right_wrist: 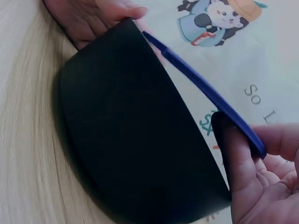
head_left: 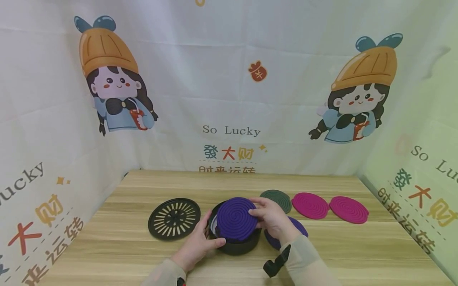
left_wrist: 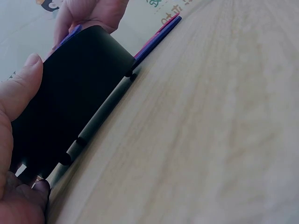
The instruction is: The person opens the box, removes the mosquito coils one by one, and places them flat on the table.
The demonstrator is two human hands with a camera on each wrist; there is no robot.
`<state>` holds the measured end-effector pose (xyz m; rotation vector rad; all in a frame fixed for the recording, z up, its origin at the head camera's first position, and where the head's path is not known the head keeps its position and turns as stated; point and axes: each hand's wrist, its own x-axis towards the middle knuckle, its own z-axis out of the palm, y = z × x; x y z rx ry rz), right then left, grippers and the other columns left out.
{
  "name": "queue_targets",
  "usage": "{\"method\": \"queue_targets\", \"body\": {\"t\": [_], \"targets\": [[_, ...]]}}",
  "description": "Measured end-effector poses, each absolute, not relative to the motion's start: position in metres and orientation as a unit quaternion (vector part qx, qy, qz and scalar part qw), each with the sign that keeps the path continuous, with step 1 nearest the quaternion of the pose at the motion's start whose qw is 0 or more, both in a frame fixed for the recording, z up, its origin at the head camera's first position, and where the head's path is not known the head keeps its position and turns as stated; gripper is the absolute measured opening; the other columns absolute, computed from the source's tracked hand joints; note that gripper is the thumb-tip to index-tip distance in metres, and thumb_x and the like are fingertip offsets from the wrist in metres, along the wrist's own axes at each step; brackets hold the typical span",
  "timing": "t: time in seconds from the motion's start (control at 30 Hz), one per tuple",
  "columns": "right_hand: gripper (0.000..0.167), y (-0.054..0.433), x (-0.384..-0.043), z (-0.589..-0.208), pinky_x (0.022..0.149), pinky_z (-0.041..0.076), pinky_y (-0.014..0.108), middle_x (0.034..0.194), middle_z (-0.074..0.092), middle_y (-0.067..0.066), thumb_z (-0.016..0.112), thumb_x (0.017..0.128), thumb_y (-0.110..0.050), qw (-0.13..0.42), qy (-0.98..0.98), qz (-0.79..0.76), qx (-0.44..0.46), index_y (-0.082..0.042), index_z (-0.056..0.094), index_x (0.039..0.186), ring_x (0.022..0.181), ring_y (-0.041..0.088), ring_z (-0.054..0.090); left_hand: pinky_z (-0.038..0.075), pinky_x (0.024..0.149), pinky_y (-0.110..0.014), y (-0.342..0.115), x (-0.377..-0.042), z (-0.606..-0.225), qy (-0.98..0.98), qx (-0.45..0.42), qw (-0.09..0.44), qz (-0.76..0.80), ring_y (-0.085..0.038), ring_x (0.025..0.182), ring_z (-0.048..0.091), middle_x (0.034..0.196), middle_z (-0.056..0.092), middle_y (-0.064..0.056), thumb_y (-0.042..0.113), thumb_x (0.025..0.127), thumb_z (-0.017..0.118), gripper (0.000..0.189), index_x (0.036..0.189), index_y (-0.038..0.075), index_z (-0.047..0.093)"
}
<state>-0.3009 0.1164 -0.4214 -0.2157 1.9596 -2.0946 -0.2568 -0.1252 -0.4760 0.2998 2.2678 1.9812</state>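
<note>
A purple spiral-patterned coaster (head_left: 236,218) is tilted over the mouth of a round black container (head_left: 239,249) on the table. My right hand (head_left: 273,218) pinches the coaster's right edge between thumb and fingers. In the right wrist view the coaster (right_wrist: 201,84) slants up from the rim, its held edge raised off the container (right_wrist: 121,126). On the container's left side, my left hand (head_left: 196,241) grips the wall, thumb towards the front. The left wrist view shows that thumb (left_wrist: 23,86) against the dark wall (left_wrist: 79,84). The coaster hides most of the container's inside.
Left of the container lies a black round slotted disc (head_left: 174,219). Another purple coaster (head_left: 299,227) lies partly under my right forearm. Behind it is a green coaster (head_left: 278,200), with a pink coaster (head_left: 310,205) and a second pink coaster (head_left: 348,209) further right. Printed cloth (head_left: 229,99) surrounds the table.
</note>
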Motion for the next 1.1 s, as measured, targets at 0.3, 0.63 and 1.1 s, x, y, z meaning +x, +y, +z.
{"method": "queue_targets", "body": {"t": [0.3, 0.63, 1.1], "targets": [[0.058, 0.141, -0.303, -0.422, 0.058, 0.054, 0.021, 0.093, 0.067, -0.002, 0.054, 0.092, 0.002, 0.134, 0.638, -0.754, -0.075, 0.009, 0.031, 0.144, 0.069, 0.007, 0.063, 0.016, 0.115, -0.051, -0.125, -0.257, -0.477, 0.746, 0.106, 0.048, 0.656, -0.043, 0.142, 0.015, 0.158, 0.005, -0.023, 0.015, 0.075, 0.083, 0.108, 0.155, 0.007, 0.01], [0.061, 0.189, -0.3, -0.423, 0.062, 0.057, 0.023, 0.088, 0.07, -0.002, 0.051, 0.094, 0.004, 0.126, 0.617, -0.775, -0.056, 0.008, 0.022, 0.147, 0.068, 0.008, 0.067, 0.016, 0.115, -0.05, -0.124, -0.257, -0.475, 0.739, 0.106, 0.051, 0.663, -0.041, 0.142, 0.015, 0.158, 0.006, -0.023, 0.014, 0.074, 0.083, 0.108, 0.154, 0.006, 0.01], [0.033, 0.265, -0.289, -0.439, 0.064, 0.058, 0.023, 0.092, 0.071, 0.0, 0.05, 0.095, 0.006, 0.127, 0.581, -0.802, -0.058, -0.022, 0.063, 0.107, 0.073, 0.011, 0.069, 0.016, 0.115, -0.051, -0.125, -0.258, -0.476, 0.741, 0.106, 0.053, 0.661, -0.042, 0.142, 0.015, 0.158, 0.007, -0.023, 0.014, 0.074, 0.083, 0.109, 0.155, 0.007, 0.011]]}}
